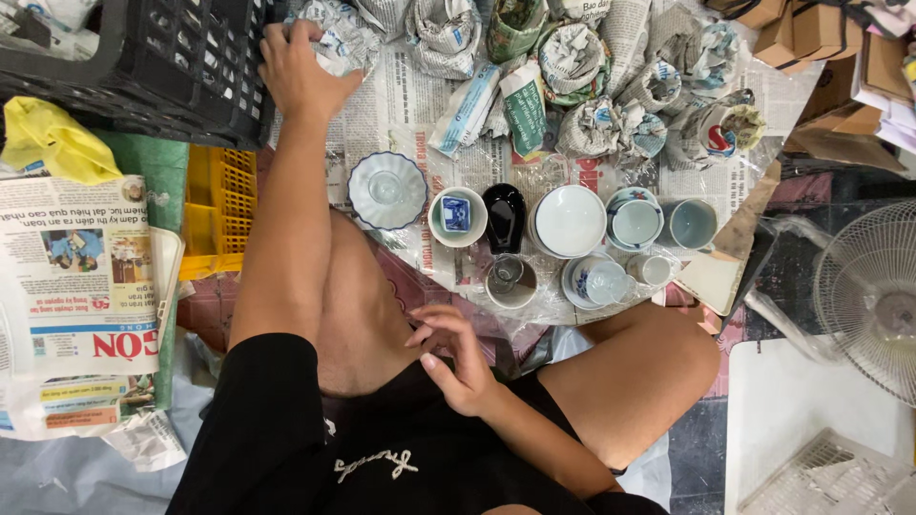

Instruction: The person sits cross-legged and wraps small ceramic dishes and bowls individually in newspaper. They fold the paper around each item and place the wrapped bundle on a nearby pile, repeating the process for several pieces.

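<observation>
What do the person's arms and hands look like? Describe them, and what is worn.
Both arms are bare from shoulder to fingertips: no sleeves, gloves, watch or rings show. The left hand and right hand have short, unpainted nails. The person wears black clothing with pale script stitching across the front.

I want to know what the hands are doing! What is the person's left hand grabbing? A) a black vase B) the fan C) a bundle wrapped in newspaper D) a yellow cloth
C: the left hand is stretched out and closed on a bundle wrapped in newspaper beside the black crate, while the right hand rests empty near the knee.
</observation>
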